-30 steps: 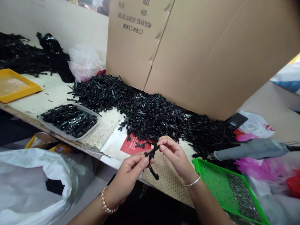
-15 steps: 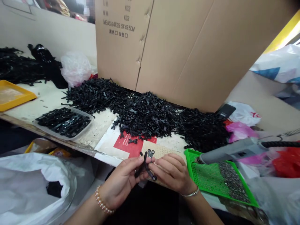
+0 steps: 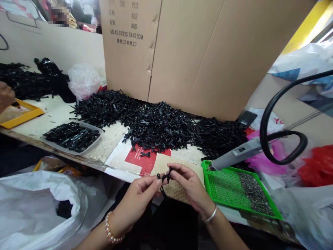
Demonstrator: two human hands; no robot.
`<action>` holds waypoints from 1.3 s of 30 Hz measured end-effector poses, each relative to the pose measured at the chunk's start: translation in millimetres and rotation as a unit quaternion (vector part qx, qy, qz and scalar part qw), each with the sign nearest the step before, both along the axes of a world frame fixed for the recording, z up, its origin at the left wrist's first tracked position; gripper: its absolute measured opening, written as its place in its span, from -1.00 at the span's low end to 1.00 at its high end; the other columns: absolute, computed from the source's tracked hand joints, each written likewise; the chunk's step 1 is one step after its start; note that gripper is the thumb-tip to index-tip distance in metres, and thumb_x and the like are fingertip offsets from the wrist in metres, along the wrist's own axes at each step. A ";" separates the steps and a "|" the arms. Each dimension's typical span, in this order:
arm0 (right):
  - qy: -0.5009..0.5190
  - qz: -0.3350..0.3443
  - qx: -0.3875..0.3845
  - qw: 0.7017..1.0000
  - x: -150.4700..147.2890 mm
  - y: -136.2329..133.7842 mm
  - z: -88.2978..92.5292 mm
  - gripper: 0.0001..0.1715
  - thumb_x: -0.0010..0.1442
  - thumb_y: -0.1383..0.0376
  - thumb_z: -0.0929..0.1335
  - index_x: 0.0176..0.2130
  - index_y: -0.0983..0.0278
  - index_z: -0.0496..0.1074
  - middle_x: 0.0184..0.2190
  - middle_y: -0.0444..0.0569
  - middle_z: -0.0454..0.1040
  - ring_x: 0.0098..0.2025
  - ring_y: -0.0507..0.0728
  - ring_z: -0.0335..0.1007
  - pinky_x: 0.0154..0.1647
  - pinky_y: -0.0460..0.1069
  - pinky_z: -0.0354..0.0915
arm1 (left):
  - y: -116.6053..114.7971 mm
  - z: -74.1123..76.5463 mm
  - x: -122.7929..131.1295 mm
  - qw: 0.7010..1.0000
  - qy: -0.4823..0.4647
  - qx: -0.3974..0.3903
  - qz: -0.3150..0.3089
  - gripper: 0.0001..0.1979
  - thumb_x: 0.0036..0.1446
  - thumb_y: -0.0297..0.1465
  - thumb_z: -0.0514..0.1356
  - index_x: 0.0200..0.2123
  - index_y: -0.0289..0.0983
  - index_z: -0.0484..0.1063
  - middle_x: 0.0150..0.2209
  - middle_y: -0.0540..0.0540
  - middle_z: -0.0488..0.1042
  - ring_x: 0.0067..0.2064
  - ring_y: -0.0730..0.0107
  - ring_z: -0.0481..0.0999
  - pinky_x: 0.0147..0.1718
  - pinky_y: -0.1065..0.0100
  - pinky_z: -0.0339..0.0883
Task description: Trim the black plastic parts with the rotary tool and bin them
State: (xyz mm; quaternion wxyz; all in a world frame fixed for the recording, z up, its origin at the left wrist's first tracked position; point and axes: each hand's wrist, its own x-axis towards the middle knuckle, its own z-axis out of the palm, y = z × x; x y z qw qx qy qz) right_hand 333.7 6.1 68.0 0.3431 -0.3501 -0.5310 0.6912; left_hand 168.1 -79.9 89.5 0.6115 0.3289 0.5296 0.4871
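Note:
Above the near edge of the table, my left hand (image 3: 143, 198) pinches a slim black plastic strip (image 3: 163, 191) with rounded ends. Close beside it my right hand (image 3: 191, 187) grips a small black plastic piece (image 3: 169, 173) between thumb and fingers. The two pieces meet or overlap between my fingertips; whether they are joined I cannot tell. Under my hands lies a beige textured mat (image 3: 179, 191). A loose black piece (image 3: 145, 154) rests on the red printed sheet (image 3: 130, 158) just beyond.
Heaps of black strips (image 3: 161, 128) lie before a large carton (image 3: 187, 52). A grey electric screwdriver (image 3: 234, 153) extends over a green tray (image 3: 208, 187) of screws. Left are a clear tub (image 3: 97, 137) of strips, a yellow tray (image 3: 33, 111), another person's hand (image 3: 6, 96) and a white sack (image 3: 33, 222).
My right hand has turned, its fingertips now pinching a piece up by my left fingers. Another person's hand has appeared over the yellow tray. The screwdriver's black cable now loops into view.

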 end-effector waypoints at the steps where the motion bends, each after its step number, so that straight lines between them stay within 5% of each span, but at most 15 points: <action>1: 0.001 -0.018 -0.003 1.000 0.4 1.6 0.7 -0.60 0.07 0.12 0.50 -0.11 0.21 0.52 -0.26 -0.05 0.51 -0.27 0.07 0.40 -0.18 -0.05 0.32 | -1.3 0.7 -1.0 1.000 0.014 0.007 0.007 -0.64 0.04 -0.10 0.26 -0.28 -0.27 0.60 -0.25 -0.13 0.55 -0.23 0.36 0.43 -0.24 0.44 0.33; 9: 0.007 0.032 -0.030 0.999 -5.9 4.7 13.6 -0.63 0.03 0.16 0.53 -0.15 0.22 0.56 -0.31 -0.05 0.51 -0.34 0.02 0.36 -0.28 -0.11 0.31 | -9.3 8.0 -0.7 0.993 -0.048 -0.037 -0.105 -0.58 0.06 -0.09 0.21 -0.27 -0.35 0.54 -0.29 -0.19 0.56 -0.42 0.44 0.45 -0.55 0.52 0.29; 24: -0.001 0.110 -0.065 0.992 -9.9 16.7 16.3 -0.61 0.03 0.15 0.53 -0.14 0.25 0.55 -0.38 -0.07 0.47 -0.39 -0.01 0.31 -0.33 -0.13 0.24 | -3.1 1.9 -2.1 0.989 -0.032 -0.059 -0.129 -0.56 0.05 -0.07 0.19 -0.31 -0.39 0.47 -0.33 -0.24 0.58 -0.45 0.45 0.48 -0.63 0.57 0.23; 29: -0.007 0.132 -0.087 0.987 -14.8 23.3 18.9 -0.58 -0.01 0.13 0.54 -0.17 0.28 0.56 -0.38 -0.07 0.48 -0.40 0.01 0.34 -0.34 -0.12 0.26 | -0.1 -1.7 -2.6 0.992 -0.011 -0.042 -0.118 -0.54 0.05 -0.10 0.20 -0.11 -0.34 0.43 -0.35 -0.15 0.56 -0.48 0.49 0.46 -0.64 0.57 0.22; 39: 0.025 0.135 -0.088 0.987 -11.3 20.4 13.5 -0.52 -0.04 0.22 0.56 -0.10 0.26 0.51 -0.36 -0.08 0.49 -0.39 0.04 0.40 -0.31 -0.08 0.35 | 3.6 -2.2 -2.1 0.994 -0.005 -0.049 -0.095 -0.62 0.03 -0.11 0.20 -0.34 -0.36 0.45 -0.35 -0.16 0.53 -0.45 0.45 0.46 -0.66 0.57 0.24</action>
